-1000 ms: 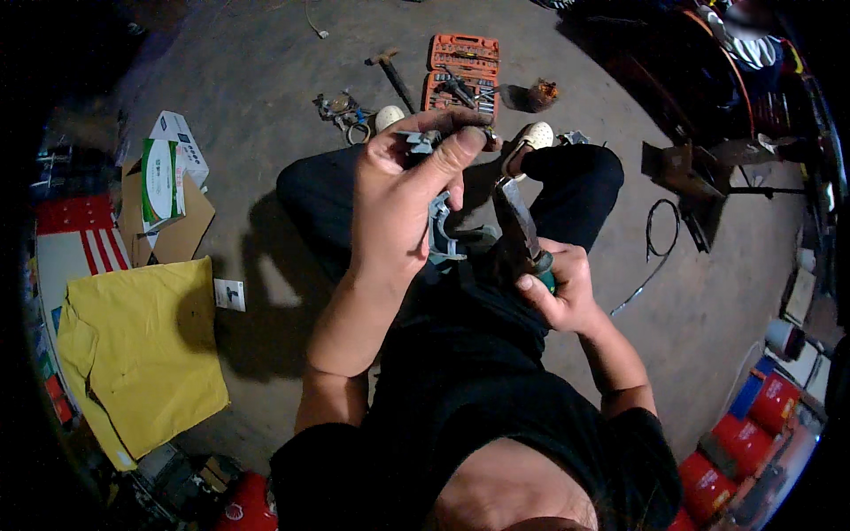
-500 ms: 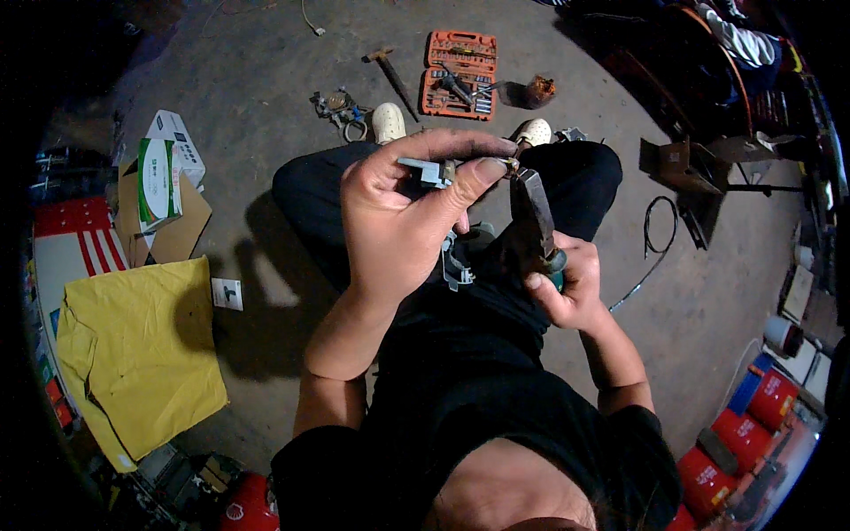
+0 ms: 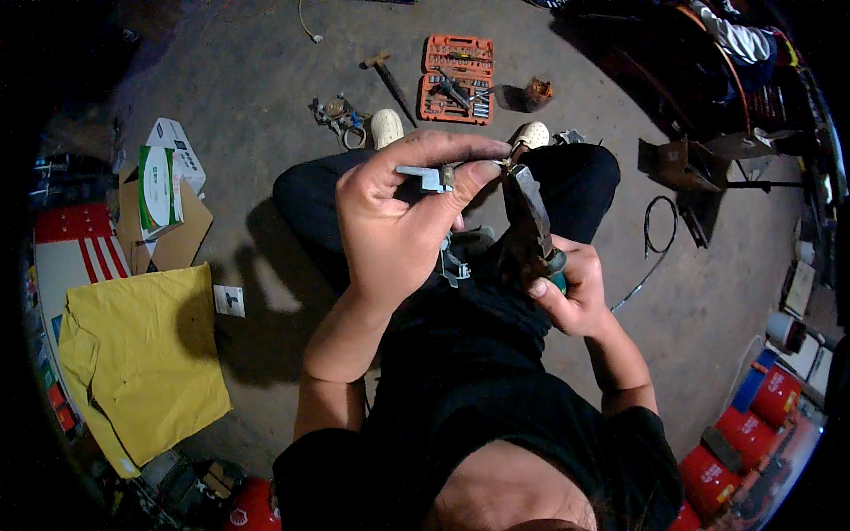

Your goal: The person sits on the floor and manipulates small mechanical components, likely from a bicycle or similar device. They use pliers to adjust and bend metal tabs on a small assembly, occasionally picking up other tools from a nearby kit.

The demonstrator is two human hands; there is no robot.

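My left hand [image 3: 390, 221] is raised above my lap, its thumb and forefinger pinched on a small part. A light grey, stepped piece [image 3: 428, 177] of that part sticks out within the curl of the fingers. In my right hand [image 3: 575, 288] is a pair of pliers [image 3: 531, 208] with dark metal jaws and green grips [image 3: 557, 268]. The jaw tips are right beside my left fingertips, at the end of the held part; whether they grip it is too small to tell. Below, a grey clamp-like part [image 3: 455, 265] lies on my lap, partly hidden by my left hand.
On the floor ahead are a hammer [image 3: 390, 84], an orange socket set case [image 3: 456, 57], loose metal parts [image 3: 341, 117] and a jar [image 3: 537, 94]. Yellow cloth [image 3: 146, 354] and boxes [image 3: 159, 190] stand left; a black cable [image 3: 651, 232] and red drums [image 3: 744, 434] are right.
The plier jaws have shifted slightly to the left and turned a little. My left hand has barely moved, still pinching the grey part.
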